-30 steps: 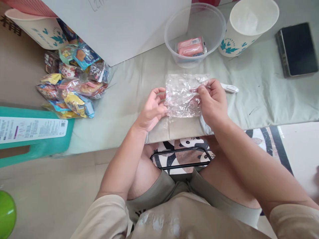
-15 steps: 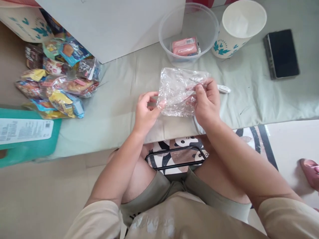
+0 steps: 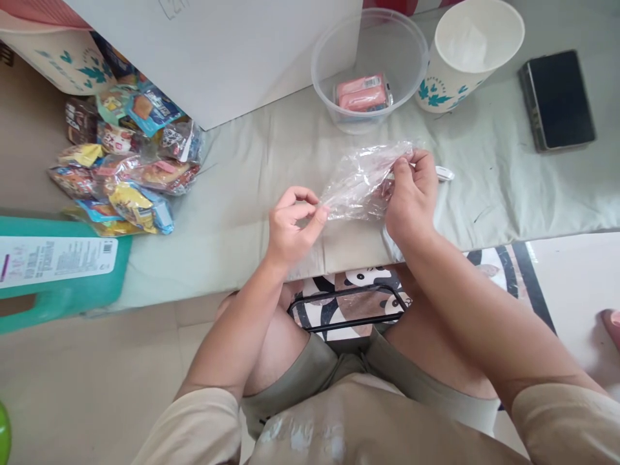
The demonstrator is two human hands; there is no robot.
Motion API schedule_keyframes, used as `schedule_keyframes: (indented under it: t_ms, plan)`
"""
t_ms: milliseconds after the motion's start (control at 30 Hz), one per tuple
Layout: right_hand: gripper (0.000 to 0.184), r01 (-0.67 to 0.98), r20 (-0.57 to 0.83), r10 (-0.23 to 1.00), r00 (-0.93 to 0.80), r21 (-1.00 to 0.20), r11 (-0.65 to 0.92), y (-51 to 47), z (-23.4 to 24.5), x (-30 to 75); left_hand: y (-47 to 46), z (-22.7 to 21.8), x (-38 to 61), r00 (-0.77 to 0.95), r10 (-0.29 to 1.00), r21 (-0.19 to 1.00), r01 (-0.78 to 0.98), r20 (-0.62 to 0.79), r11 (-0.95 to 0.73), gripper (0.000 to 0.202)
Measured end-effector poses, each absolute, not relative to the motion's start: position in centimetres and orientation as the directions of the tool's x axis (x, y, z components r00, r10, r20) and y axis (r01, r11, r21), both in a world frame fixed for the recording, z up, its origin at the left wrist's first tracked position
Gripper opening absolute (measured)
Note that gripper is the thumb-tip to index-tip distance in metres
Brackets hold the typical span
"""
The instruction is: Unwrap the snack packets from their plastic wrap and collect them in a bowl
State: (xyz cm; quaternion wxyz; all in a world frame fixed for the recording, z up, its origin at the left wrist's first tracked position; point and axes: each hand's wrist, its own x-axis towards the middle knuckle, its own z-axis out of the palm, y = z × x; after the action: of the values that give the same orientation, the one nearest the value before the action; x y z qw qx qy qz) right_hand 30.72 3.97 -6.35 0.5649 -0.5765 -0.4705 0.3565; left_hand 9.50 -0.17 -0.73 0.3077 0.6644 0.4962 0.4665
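Plastic bag [image 3: 356, 184] hangs taut over the table [image 3: 242, 206], left hand [image 3: 293, 226] pinching one corner, right hand [image 3: 413, 194] gripping the opposite edge; whether it's opened yet, I can't tell. Pink packs [image 3: 361, 95] sit in the bowl [image 3: 411, 90].

I have the left forearm [image 3: 237, 329] angled toward one o'clock, the left hand [image 3: 290, 229] pinching thumb to forefinger toward two o'clock, its other fingers loosely bent. I run the right forearm [image 3: 475, 303] toward eleven o'clock; the right hand [image 3: 413, 200] pinches too, thumb against bent fingers.
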Motion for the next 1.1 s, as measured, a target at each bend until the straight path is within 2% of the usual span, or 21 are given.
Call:
schedule_keyframes:
  t_ms: [67, 133, 233, 300, 367, 400, 467, 533, 600, 700, 833, 900, 967, 1033, 1100]
  plan:
    - [0.050, 0.109, 0.081, 0.934, 0.347, -0.993, 0.045, 3.9, -5.8, 30.6, 0.1, -1.0, 9.2, 0.089, 0.942, 0.889, 0.312, 0.324, -0.335, 0.045]
    - [0.046, 0.077, 0.042, 0.935, 0.351, -0.997, 0.015, 3.4, -4.7, 30.3, 0.7, -1.3, 8.9, 0.040, 0.964, 0.935, 0.234, 0.264, -0.266, 0.045]
    - [0.042, 0.077, 0.039, 0.955, 0.295, -0.997, 0.017, 2.5, -2.8, 29.7, 1.6, -1.7, 8.6, 0.049, 0.998, 0.998, 0.038, 0.047, -0.048, 0.062]
    - [0.038, 0.092, 0.063, 0.961, 0.268, -0.995, 0.039, 1.9, -1.9, 29.2, 1.9, -1.4, 8.8, 0.152, 0.985, 0.992, -0.076, -0.085, 0.097, 0.076]
    - [0.033, 0.120, 0.085, 0.968, 0.235, -0.991, 0.058, 1.5, -1.3, 28.8, 2.0, -0.9, 9.1, 0.240, 0.959, 0.973, -0.136, -0.152, 0.188, 0.079]
    - [0.030, 0.132, 0.089, 0.973, 0.215, -0.989, 0.061, 1.4, -1.1, 28.7, 2.0, -0.6, 9.3, 0.265, 0.949, 0.966, -0.142, -0.173, 0.216, 0.075]
    - [0.026, 0.140, 0.077, 0.982, 0.173, -0.989, 0.053, 1.3, -0.8, 28.5, 2.1, -0.1, 9.7, 0.240, 0.949, 0.965, -0.115, -0.203, 0.236, 0.055]
    - [0.023, 0.127, 0.041, 0.988, 0.146, -0.992, 0.022, 1.2, -0.5, 28.5, 2.4, 0.2, 9.8, 0.146, 0.962, 0.968, -0.068, -0.230, 0.242, 0.025]
    - [0.021, 0.105, -0.031, 0.991, 0.128, -0.994, -0.044, 1.1, -0.1, 28.6, 2.9, 0.4, 9.6, 0.044, 0.966, 0.966, -0.050, -0.253, 0.255, 0.006]
    - [0.023, 0.038, -0.180, 0.983, 0.040, -0.983, -0.181, 1.1, 0.4, 28.8, 3.7, 0.6, 9.0, -0.073, 0.968, 0.968, -0.087, -0.242, 0.236, 0.006]
    - [0.041, -0.021, -0.307, 0.935, -0.176, -0.949, -0.315, 0.9, 0.6, 28.9, 4.1, 0.6, 8.3, -0.107, 0.975, 0.968, -0.180, -0.194, 0.172, 0.002]
    - [0.034, 0.008, -0.298, 0.927, -0.229, -0.952, -0.305, 0.8, 0.6, 28.9, 3.9, 0.5, 8.0, -0.026, 0.975, 0.936, -0.286, -0.222, 0.205, 0.017]
    - [0.025, 0.025, -0.275, 0.936, -0.220, -0.961, -0.276, 0.7, 0.5, 29.0, 3.5, 0.3, 7.9, 0.132, 0.953, 0.891, -0.340, -0.274, 0.303, 0.040]
    - [0.018, 0.017, -0.263, 0.950, -0.167, -0.964, -0.264, 0.7, 0.5, 29.1, 3.2, 0.2, 7.8, 0.284, 0.906, 0.886, -0.258, -0.312, 0.386, 0.053]
    - [0.013, 0.000, -0.237, 0.965, -0.113, -0.971, -0.239, 0.9, 0.5, 29.3, 3.1, 0.2, 7.8, 0.346, 0.880, 0.913, -0.124, -0.326, 0.388, 0.053]
